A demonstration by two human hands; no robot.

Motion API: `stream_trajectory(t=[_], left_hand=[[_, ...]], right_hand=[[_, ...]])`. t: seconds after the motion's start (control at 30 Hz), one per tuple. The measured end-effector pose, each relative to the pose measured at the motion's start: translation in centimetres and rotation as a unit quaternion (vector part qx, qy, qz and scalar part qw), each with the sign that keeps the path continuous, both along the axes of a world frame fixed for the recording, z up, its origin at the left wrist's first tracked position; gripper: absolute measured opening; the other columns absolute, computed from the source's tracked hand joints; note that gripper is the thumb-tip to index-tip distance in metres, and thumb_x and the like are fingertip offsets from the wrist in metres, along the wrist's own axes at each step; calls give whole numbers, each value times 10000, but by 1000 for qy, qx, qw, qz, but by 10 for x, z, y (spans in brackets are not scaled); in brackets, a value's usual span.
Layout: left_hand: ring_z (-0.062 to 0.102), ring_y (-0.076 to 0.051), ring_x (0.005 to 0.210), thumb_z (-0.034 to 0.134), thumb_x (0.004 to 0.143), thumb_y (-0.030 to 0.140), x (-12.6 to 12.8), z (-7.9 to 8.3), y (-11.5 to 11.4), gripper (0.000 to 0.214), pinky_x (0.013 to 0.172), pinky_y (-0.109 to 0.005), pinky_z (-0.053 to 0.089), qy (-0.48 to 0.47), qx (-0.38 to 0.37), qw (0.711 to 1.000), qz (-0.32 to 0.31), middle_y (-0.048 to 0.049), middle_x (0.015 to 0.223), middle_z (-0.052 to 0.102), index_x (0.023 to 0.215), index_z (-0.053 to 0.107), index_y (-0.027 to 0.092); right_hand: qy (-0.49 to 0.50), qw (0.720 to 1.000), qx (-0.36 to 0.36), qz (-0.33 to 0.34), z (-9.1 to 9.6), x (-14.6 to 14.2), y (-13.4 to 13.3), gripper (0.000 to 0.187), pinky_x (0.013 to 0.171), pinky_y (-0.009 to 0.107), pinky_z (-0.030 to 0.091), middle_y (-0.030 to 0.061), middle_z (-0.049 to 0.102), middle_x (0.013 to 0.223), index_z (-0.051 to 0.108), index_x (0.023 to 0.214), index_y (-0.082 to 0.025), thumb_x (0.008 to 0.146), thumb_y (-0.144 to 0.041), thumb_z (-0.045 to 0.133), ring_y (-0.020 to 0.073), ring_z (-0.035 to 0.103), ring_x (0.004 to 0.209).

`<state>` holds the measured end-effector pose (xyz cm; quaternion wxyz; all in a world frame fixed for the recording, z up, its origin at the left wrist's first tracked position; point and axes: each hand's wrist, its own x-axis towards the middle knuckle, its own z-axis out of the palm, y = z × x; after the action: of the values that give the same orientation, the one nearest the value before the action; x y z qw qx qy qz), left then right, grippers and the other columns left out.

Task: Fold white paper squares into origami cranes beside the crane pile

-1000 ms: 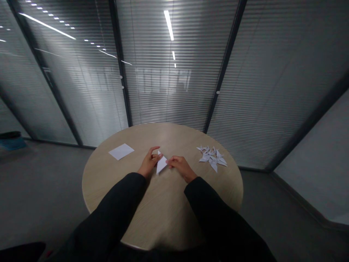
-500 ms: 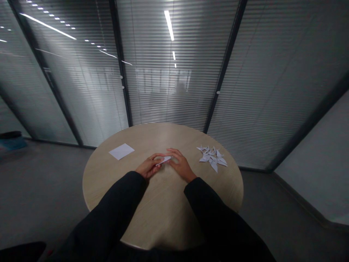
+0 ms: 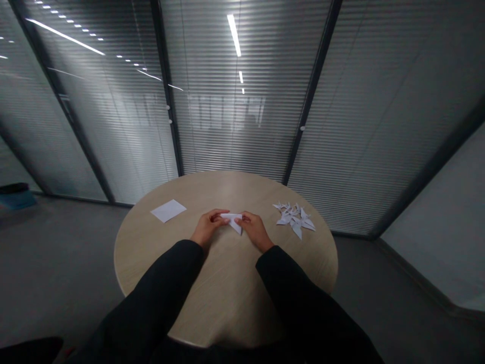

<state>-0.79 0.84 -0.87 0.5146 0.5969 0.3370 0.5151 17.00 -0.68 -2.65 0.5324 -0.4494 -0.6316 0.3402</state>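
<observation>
A small folded white paper triangle is held just above the round wooden table, between both hands. My left hand pinches its left corner with thumb and fingers closed. My right hand pinches its right side, fingers curled. The triangle's point hangs down toward the tabletop. Both arms wear dark sleeves.
A flat white sheet of paper lies on the table to the left. A heap of several folded white paper figures lies to the right. Glass walls with blinds stand behind the table; grey floor surrounds it.
The paper triangle was turned over and flattened between the hands, and is now held wide side up, point down. Both hands have stayed at the table's middle.
</observation>
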Motion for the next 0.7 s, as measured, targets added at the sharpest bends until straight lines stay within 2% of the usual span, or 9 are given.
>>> stream_trajectory(t=[0.27, 0.4, 0.53, 0.7], left_hand=[[621, -174, 637, 816, 539, 427, 1, 1, -2, 423, 668, -319, 493, -22, 1, 999, 34, -73, 702, 701, 819, 731, 122], [624, -172, 630, 817, 546, 426, 0, 0, -2, 419, 664, -316, 496, -21, 1, 999, 41, -77, 696, 701, 817, 732, 119], [620, -169, 631, 802, 575, 415, 0, -2, 0, 393, 648, -302, 487, -21, 3, 999, 49, -79, 689, 695, 824, 734, 118], [602, -163, 635, 785, 589, 414, -1, -1, 0, 376, 639, -290, 473, -16, 11, 998, 52, -71, 678, 687, 819, 739, 120]], right_hand=[[36, 999, -11, 34, 3, -4, -3, 262, 658, 286, 494, 34, 707, 770, 653, 801, -187, 695, -426, 668, 189, 659, 724], [42, 999, -1, 11, 5, -3, -4, 291, 693, 297, 504, 49, 722, 821, 664, 899, -181, 710, -403, 664, 198, 673, 773], [48, 999, -2, -8, 5, -1, -3, 279, 712, 314, 509, 68, 730, 819, 672, 856, -171, 718, -414, 659, 210, 679, 774], [76, 997, -19, -24, 3, -2, -1, 297, 736, 343, 521, 80, 741, 829, 685, 823, -169, 665, -420, 706, 234, 692, 796]])
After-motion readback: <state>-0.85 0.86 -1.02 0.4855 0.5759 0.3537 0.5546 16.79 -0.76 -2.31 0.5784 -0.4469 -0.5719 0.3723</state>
